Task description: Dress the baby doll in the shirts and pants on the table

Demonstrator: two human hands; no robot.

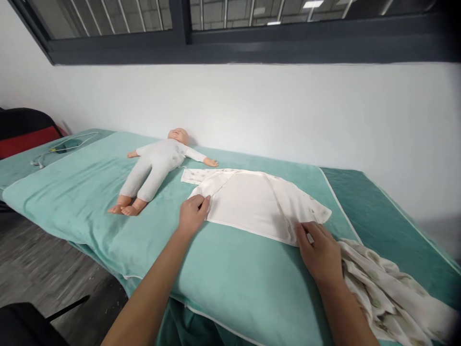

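Observation:
A white baby top (248, 202) lies spread out on the green bed cover, its sleeves reaching to the left and right. My left hand (193, 211) pinches its lower left edge between thumb and fingers. At the lower right edge, my right hand (319, 247) also grips the cloth with its fingertips closed. A baby doll (158, 161) in a pale bodysuit lies on its back to the left of the top, arms stretched out and bare feet toward me.
A crumpled, patterned white cloth (389, 288) lies beside my right forearm. Behind the green-covered bed (90, 202) stands a white wall below a dark window frame (230, 48). A looped cord (68, 144) rests at the far left, near a black and red chair (27, 132).

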